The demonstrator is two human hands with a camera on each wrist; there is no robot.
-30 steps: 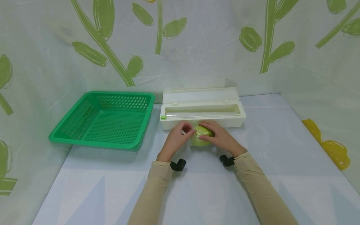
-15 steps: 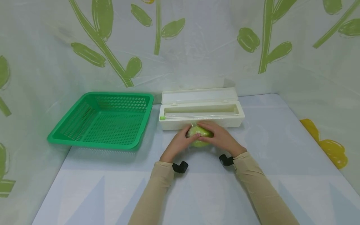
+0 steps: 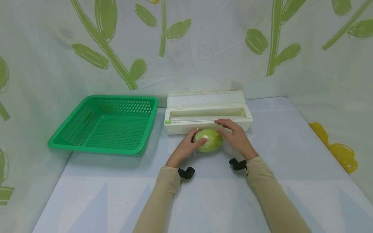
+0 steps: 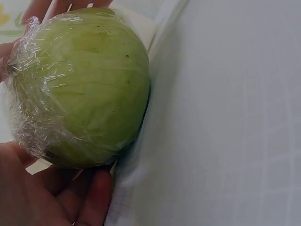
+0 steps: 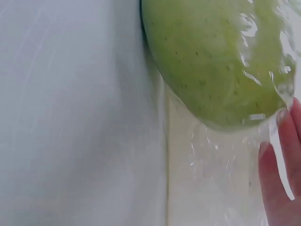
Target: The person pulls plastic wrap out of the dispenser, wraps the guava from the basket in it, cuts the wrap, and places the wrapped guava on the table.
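Observation:
A pale green, round fruit (image 3: 211, 140) wrapped in clear cling film sits on the table in front of a white cling film box. Its exact kind cannot be told. My left hand (image 3: 186, 147) grips the fruit's left side, thumb on top and fingers round the far side. In the left wrist view, crumpled film (image 4: 35, 113) bunches along one side of the fruit. My right hand (image 3: 237, 137) is at the fruit's right edge, its thumb and forefinger apart. In the right wrist view, one fingertip (image 5: 282, 115) touches loose film beside the fruit.
Behind the hands stands the white cling film box (image 3: 208, 124), lid up, with a roll inside and a green slider (image 3: 168, 122) at its left. A green slotted basket (image 3: 142, 150) stands at the left. A patterned sheet (image 3: 204, 64) hangs behind the table.
My left hand first picked at the film, then gripped the fruit. My right hand has let go of the fruit's top and moved to the right, uncovering more of it.

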